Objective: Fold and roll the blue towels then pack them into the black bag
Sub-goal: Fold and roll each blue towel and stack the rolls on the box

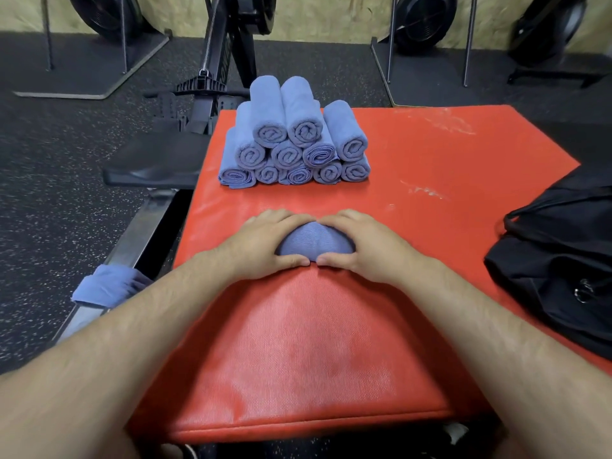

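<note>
A rolled blue towel (314, 244) lies on the red mat (414, 167) in front of me. My left hand (265, 245) and my right hand (359, 246) cup it from either side, fingers over its top and thumbs meeting at its near edge. Further back on the mat stands a pyramid stack of several rolled blue towels (294, 140). The black bag (559, 260) rests slumped at the mat's right edge. Another blue towel (107, 288) hangs unrolled over a metal rail at the left.
A rowing machine (205, 104) with its black seat (159, 160) and rail runs along the mat's left side. Dark speckled rubber floor surrounds the mat. Black fan-wheel machines (424, 21) stand against the far wall.
</note>
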